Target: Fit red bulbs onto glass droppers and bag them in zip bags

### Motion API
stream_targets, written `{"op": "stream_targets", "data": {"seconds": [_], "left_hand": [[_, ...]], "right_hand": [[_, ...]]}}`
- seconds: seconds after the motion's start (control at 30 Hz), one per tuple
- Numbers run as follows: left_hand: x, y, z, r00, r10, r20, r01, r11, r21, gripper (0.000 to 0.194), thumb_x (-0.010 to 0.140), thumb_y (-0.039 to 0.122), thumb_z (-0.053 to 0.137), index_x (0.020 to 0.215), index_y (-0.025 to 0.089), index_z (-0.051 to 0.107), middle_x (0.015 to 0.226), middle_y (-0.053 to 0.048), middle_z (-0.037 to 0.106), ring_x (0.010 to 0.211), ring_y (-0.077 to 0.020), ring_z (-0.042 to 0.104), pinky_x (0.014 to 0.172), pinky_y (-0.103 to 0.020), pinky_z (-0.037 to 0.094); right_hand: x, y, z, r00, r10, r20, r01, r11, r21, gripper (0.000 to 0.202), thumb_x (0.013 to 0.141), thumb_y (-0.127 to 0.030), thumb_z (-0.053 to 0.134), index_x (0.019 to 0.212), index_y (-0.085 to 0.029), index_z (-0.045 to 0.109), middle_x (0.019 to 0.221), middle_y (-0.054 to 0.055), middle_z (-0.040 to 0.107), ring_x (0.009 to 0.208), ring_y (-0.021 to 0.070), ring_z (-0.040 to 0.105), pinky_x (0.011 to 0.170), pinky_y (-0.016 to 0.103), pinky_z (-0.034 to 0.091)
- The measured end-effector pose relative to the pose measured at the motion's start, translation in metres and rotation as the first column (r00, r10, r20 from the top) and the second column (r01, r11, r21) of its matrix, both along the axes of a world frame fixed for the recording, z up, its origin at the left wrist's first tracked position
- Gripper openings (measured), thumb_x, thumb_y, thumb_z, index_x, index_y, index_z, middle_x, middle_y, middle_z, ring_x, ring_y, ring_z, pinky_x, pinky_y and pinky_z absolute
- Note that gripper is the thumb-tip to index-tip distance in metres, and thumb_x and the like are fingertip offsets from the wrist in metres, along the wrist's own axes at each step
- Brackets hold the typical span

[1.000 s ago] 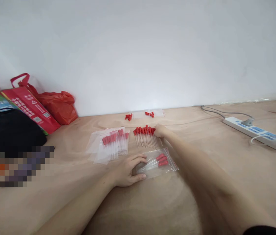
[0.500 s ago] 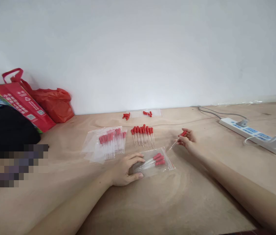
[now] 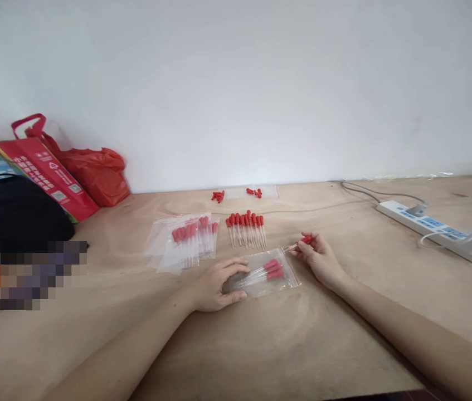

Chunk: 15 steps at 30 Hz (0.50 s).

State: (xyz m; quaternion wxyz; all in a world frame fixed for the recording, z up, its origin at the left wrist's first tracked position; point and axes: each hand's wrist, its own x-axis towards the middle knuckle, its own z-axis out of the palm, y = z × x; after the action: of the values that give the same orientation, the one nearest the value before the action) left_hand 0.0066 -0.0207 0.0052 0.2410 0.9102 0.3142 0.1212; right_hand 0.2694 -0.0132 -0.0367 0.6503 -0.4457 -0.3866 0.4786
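Note:
A clear zip-lock bag (image 3: 256,291) lies flat with several droppers (image 3: 275,268) inside, their red rubber bulbs toward its mouth on the right. My left hand (image 3: 221,284) steadies the bag's left end, thumb at the lower side and fingers at the upper. Pinched in my right hand (image 3: 317,257) is another dropper (image 3: 306,239), red bulb up and right; its thin clear tip reaches the bag's mouth. Whether the tip is inside cannot be told. Behind the bag, a row of loose droppers (image 3: 246,223) lies side by side on the table.
Filled and overlapping zip-lock bags (image 3: 185,239) lie to the left. Small red bulbs (image 3: 218,196) and clear bags (image 3: 236,192) are by the wall. A white power strip (image 3: 432,225) with cables sits right; red bags (image 3: 102,172) and a black bag (image 3: 22,217) stand left.
My right hand has moved left and slightly down, bringing the dropper's tip to the bag's mouth. My left hand keeps its place on the bag. The view has shifted slightly.

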Motion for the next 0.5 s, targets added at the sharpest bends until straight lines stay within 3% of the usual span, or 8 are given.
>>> {"op": "stream_targets", "data": {"seconds": [0.13, 0.33, 0.5], "left_hand": [[-0.001, 0.000, -0.001, 1.000, -0.012, 0.012, 0.012, 1.000, -0.004, 0.041, 0.077, 0.034, 0.055, 0.115, 0.022, 0.046, 0.127, -0.007, 0.043, 0.117, -0.0211, 0.040, 0.097, -0.037, 0.034], [0.000, 0.001, 0.000, 1.000, -0.005, -0.002, 0.005, 1.000, 0.004, 0.043, 0.077, 0.035, 0.054, 0.117, 0.023, 0.043, 0.127, -0.006, 0.043, 0.118, -0.0213, 0.039, 0.097, -0.038, 0.034], [0.000, 0.000, 0.001, 0.999, 0.017, -0.028, -0.017, 1.000, 0.001, 0.050, 0.077, 0.037, 0.053, 0.122, 0.023, 0.037, 0.128, -0.006, 0.043, 0.119, -0.0217, 0.038, 0.098, -0.039, 0.032]], "right_hand": [[0.003, -0.002, 0.002, 1.000, -0.010, -0.009, 0.010, 0.999, -0.033, 0.041, 0.059, -0.035, 0.069, 0.086, -0.023, 0.042, 0.069, -0.007, 0.048, 0.062, 0.0100, 0.060, 0.059, 0.024, 0.052], [-0.007, -0.004, 0.000, 1.000, -0.018, -0.019, 0.017, 0.998, -0.062, 0.040, 0.056, -0.035, 0.071, 0.078, -0.022, 0.039, 0.068, -0.005, 0.053, 0.065, 0.0118, 0.060, 0.065, 0.028, 0.052], [-0.008, -0.004, -0.002, 0.943, 0.082, 0.322, -0.060, 0.995, -0.076, 0.032, 0.055, -0.038, 0.070, 0.070, -0.019, 0.049, 0.063, -0.001, 0.057, 0.057, 0.0120, 0.055, 0.055, 0.026, 0.046]]}}
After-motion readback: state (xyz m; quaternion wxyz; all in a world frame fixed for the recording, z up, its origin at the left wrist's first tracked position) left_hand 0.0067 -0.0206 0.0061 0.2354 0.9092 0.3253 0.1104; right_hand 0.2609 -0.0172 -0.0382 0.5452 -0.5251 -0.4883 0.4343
